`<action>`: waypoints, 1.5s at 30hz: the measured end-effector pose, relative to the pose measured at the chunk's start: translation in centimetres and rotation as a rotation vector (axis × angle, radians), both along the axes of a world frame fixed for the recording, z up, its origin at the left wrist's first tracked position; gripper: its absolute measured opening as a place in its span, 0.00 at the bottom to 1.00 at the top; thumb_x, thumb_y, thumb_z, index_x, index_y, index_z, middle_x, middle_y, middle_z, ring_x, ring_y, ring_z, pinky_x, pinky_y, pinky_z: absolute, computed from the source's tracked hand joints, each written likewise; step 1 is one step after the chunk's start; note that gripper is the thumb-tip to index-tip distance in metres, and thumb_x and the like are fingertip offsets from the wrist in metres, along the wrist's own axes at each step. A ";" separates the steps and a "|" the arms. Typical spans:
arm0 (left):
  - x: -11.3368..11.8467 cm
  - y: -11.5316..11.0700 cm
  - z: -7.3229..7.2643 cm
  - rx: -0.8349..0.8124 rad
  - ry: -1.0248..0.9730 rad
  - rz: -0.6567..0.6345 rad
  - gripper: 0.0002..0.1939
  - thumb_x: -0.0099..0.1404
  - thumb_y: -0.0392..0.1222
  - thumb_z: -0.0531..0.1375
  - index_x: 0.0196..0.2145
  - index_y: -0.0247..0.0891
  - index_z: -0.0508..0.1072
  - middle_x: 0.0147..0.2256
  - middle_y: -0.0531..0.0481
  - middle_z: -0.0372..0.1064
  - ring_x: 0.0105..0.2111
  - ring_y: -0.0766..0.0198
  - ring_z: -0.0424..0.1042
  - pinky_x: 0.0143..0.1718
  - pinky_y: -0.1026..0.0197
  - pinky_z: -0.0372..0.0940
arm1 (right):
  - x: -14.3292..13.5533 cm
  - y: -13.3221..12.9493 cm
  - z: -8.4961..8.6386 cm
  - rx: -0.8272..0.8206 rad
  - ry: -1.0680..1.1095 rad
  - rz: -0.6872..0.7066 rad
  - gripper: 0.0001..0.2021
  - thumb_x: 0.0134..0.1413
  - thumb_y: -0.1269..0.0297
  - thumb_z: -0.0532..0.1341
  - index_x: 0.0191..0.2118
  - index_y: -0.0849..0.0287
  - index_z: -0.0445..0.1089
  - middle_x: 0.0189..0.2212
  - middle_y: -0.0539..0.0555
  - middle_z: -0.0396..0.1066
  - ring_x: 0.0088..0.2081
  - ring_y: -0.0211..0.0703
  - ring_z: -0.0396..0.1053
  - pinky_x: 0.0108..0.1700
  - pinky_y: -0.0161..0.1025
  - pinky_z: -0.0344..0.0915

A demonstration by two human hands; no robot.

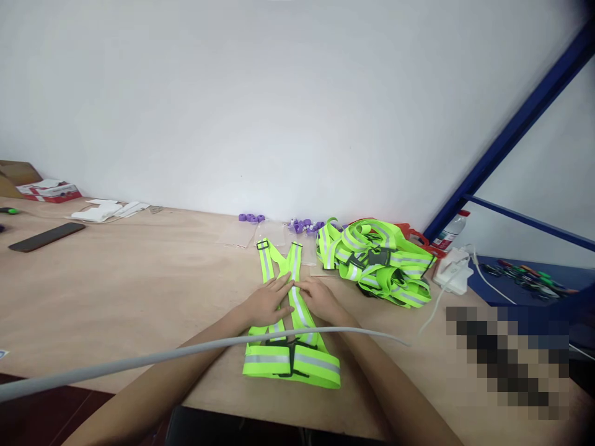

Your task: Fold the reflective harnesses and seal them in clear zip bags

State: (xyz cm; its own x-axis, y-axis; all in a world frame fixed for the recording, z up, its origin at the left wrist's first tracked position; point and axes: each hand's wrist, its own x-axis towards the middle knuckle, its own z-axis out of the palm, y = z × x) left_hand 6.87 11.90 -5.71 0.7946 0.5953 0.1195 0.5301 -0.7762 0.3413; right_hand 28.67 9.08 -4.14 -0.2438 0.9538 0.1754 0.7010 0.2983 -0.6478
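A neon-yellow reflective vest (296,310) made of straps with silver stripes lies on the table before me. Its shoulder straps point away, and the waist belt (267,359) with a black buckle (292,359) is nearest me. My left hand (269,302) rests flat on the left strap, fingers stretched and thumb apart. From the other side, my right hand (318,299) has its fingertips closed at the edge of the right strap; its lower fingers are hidden. Right of the hands is a heap of similar vests (379,260).
Behind the vest lie clear plastic bags (236,234) and small purple items (304,225). A white cable (186,352) crosses in front of my forearms. To the right are a white power adapter (453,271), a bottle (453,230) and a blue metal frame (515,127). A dark flat bar (46,236) lies left.
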 end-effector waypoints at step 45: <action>-0.9 18.3 1.5 -0.226 -0.275 0.545 0.17 0.72 0.46 0.61 0.54 0.35 0.70 0.51 0.43 0.70 0.46 0.56 0.74 0.47 0.48 0.72 | -4.8 7.9 0.8 0.161 -0.389 0.154 0.29 0.63 0.51 0.61 0.65 0.57 0.63 0.67 0.65 0.58 0.67 0.62 0.55 0.66 0.58 0.54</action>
State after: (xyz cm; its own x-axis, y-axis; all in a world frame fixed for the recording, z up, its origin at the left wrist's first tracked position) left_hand 5.92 30.18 -4.20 0.3300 0.9387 0.1001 0.6972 -0.3138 0.6446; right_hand 23.88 16.94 -3.34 -0.4580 0.8693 0.1858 0.8229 0.4937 -0.2811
